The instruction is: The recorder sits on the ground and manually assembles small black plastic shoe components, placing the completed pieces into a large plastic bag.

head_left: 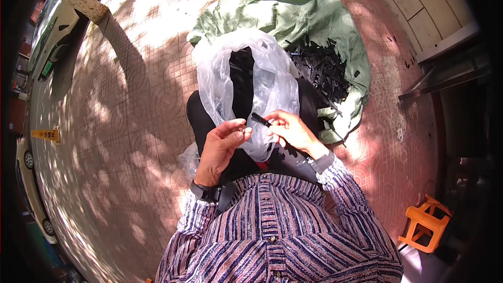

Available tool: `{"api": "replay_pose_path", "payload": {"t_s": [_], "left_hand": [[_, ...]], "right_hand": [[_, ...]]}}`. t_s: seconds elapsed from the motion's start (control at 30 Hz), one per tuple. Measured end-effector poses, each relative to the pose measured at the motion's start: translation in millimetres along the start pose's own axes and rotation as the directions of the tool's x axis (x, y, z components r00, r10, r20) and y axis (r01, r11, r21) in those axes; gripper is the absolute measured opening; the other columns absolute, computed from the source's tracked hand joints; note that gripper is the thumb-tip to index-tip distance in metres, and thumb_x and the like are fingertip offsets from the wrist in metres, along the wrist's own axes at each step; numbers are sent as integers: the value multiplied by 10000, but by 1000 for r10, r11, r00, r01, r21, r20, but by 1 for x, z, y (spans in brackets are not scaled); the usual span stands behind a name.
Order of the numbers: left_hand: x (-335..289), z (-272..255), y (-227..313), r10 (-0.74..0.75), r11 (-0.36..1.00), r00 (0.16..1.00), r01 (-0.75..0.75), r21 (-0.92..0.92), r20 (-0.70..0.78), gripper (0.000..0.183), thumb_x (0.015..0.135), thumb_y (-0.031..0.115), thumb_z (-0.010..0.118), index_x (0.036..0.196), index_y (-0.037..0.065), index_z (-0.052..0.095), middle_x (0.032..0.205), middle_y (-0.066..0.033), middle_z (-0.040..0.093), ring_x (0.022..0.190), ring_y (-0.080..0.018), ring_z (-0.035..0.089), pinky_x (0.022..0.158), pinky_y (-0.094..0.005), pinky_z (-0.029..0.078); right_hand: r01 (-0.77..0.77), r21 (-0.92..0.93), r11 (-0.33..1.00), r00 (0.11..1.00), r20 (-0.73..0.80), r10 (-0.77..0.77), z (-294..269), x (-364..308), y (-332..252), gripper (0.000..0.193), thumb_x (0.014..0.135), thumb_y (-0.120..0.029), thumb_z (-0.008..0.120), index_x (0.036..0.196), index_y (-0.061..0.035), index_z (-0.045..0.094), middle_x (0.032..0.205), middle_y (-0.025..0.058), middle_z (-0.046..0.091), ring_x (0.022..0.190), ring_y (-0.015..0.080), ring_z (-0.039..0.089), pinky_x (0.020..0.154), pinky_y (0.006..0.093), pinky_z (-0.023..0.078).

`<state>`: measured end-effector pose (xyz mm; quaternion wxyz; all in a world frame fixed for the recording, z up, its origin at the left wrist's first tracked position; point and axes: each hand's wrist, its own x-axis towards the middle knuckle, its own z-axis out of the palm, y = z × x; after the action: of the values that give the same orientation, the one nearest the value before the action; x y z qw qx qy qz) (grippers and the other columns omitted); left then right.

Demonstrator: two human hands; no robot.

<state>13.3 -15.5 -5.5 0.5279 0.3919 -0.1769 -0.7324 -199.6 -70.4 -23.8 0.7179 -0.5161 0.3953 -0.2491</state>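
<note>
A thin black strip, judged light and stiff, is pinched endwise by the right hand; the left hand is curled, its fingertips pressed together on nothing that can be made out.

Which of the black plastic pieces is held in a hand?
The single black strip pinched by the right hand; the others lie piled on the green cloth.

Sun-dappled brick paving (perhaps a sidewalk)

Hard daylight, dappled by shade across the brick paving. Glare burns out the paving at top centre and the clear plastic bag. Red tint on the right. Strong fisheye bending; black vignette rings the rim. Centre sharp, edges soft.
</note>
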Motion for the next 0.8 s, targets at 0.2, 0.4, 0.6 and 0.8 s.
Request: {"api": "replay_pose_path", "payload": {"t_s": [0.2,0.4,0.6,0.8], "left_hand": [[-2,5,-10,69,981,997,-63,181,-29,226,817,-15,587,1040,-44,564,871,-92,599,773,-201,643,689,-275,547],[-3,2,-16,71,974,997,-73,212,14,190,815,8,606,999,-29,579,752,-59,605,637,-139,623,568,-222,512],[-11,8,-19,139,865,983,-179,469,118,223,790,5,641,1003,-21,579,711,-70,626,556,-108,595,509,-194,483],[-18,9,-13,128,900,980,-180,396,156,238,774,-24,649,1002,-20,580,760,-83,637,614,-103,609,574,-200,502]], "right_hand": [[-18,24,1000,1000,12,17,17,-29,-7,280,830,-48,513,1106,-32,561,742,15,604,554,37,506,460,154,390],[-102,130,986,995,31,99,21,-32,-8,262,846,-60,483,1093,-29,564,728,30,578,551,44,467,487,170,377],[-120,293,949,984,162,74,26,-25,-11,218,831,-59,521,1042,-7,541,731,40,581,540,51,471,468,183,379],[-129,-89,988,987,86,137,27,-26,-35,120,836,-123,548,896,-18,558,662,32,569,540,67,485,484,212,399]]}}
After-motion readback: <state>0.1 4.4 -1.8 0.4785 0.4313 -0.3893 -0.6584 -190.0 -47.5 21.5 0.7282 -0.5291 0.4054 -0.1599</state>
